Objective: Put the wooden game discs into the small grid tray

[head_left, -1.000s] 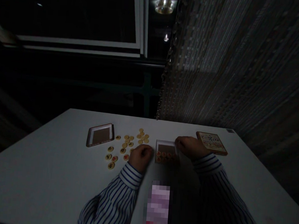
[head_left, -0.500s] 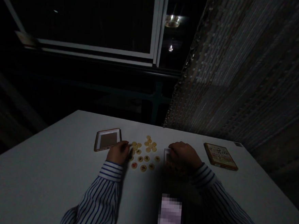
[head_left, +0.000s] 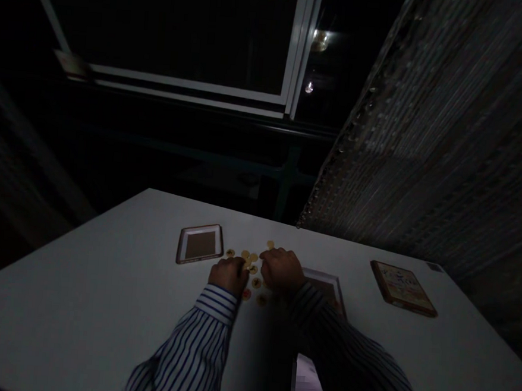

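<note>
Round, pale Chinese chess pieces [head_left: 256,283] lie loosely together on the white table, some with dark characters and one with a red character [head_left: 246,294]. At their left side is my left hand [head_left: 229,275], its fingers curled closed against the pieces. From the right, my right hand [head_left: 282,271] reaches over the group, fingers closed and bent down. It hides several pieces. What either hand grips, if anything, is hidden. Under my right forearm, an open tray [head_left: 337,287] shows only in part.
An open, shallow box part [head_left: 222,249] with a pale inner rim lies at the far left. A flat box with a printed top [head_left: 404,287] rests on the right of the table [head_left: 103,280]. Behind stand a window frame [head_left: 183,83] and a bead curtain [head_left: 403,146].
My right hand has moved left from the tray to the pieces, uncovering part of the tray. My left hand stays by the pieces. The whole view has shifted slightly.
</note>
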Action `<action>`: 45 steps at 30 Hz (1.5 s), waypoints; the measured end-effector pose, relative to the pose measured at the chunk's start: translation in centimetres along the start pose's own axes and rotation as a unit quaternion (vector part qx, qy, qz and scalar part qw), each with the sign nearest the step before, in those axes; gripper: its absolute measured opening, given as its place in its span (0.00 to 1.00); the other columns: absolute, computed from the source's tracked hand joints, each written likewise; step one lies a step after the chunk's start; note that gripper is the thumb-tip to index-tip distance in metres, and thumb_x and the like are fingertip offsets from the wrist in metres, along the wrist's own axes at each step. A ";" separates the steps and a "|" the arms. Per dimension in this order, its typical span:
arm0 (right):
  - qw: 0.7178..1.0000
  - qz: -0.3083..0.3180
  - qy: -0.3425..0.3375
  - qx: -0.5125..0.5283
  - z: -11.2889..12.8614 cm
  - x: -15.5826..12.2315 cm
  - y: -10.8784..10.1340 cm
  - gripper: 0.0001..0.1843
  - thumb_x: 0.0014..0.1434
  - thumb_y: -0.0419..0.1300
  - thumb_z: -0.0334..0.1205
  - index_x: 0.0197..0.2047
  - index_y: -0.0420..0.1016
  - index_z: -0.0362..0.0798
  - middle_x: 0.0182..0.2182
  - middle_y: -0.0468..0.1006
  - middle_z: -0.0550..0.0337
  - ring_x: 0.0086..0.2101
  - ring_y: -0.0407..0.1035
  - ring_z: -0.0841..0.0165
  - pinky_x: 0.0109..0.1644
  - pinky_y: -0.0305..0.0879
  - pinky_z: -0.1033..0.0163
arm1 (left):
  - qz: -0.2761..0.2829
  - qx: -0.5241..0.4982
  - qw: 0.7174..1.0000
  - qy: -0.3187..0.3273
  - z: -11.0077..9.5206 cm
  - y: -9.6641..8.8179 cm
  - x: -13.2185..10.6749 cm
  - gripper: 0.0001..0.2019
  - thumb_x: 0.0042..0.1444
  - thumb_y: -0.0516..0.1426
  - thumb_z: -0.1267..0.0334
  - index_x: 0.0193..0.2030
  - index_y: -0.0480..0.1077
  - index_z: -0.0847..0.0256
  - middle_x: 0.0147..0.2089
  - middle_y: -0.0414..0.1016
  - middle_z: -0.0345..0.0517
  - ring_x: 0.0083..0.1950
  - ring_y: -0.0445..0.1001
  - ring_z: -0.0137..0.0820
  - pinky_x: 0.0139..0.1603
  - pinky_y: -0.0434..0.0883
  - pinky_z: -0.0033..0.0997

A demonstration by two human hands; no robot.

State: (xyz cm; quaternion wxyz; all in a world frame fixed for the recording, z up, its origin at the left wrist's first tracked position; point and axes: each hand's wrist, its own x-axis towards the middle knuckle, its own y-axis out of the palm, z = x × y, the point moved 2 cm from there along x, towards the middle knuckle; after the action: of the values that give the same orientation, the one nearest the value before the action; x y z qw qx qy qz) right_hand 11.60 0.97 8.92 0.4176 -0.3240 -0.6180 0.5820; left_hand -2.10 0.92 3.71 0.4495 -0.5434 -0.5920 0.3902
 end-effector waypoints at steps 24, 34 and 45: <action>0.983 -0.139 -0.001 0.116 0.0 1.1 3.9 0.11 0.55 0.48 0.34 0.39 0.69 0.48 0.36 0.72 0.58 0.39 0.62 0.67 0.43 0.51 0.62 | -0.100 -0.324 0.939 -0.054 1.7 0.5 0.4 0.14 0.48 0.53 0.55 0.37 0.72 0.61 0.37 0.76 0.46 0.40 0.73 0.33 0.42 0.68 0.30; 0.961 -0.195 -0.059 0.187 0.2 1.0 3.7 0.11 0.55 0.50 0.33 0.40 0.69 0.48 0.36 0.73 0.59 0.39 0.63 0.68 0.45 0.52 0.62 | -0.049 -0.633 0.766 -0.097 2.0 0.0 0.5 0.15 0.43 0.58 0.55 0.33 0.74 0.65 0.32 0.77 0.47 0.35 0.73 0.30 0.39 0.69 0.27; 0.944 -0.190 -0.093 0.252 0.6 1.2 3.8 0.12 0.57 0.52 0.42 0.43 0.69 0.49 0.38 0.75 0.57 0.40 0.66 0.68 0.46 0.57 0.61 | 0.007 -0.738 0.657 -0.152 2.1 1.0 0.7 0.15 0.40 0.62 0.61 0.36 0.71 0.64 0.30 0.76 0.44 0.29 0.73 0.25 0.31 0.70 0.22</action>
State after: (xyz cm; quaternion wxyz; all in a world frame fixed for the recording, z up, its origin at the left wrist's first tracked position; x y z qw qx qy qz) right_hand 10.24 2.20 5.31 0.5288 -0.0293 -0.5377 0.6560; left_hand -3.80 1.75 2.22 -0.1987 -0.6336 -0.7417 -0.0946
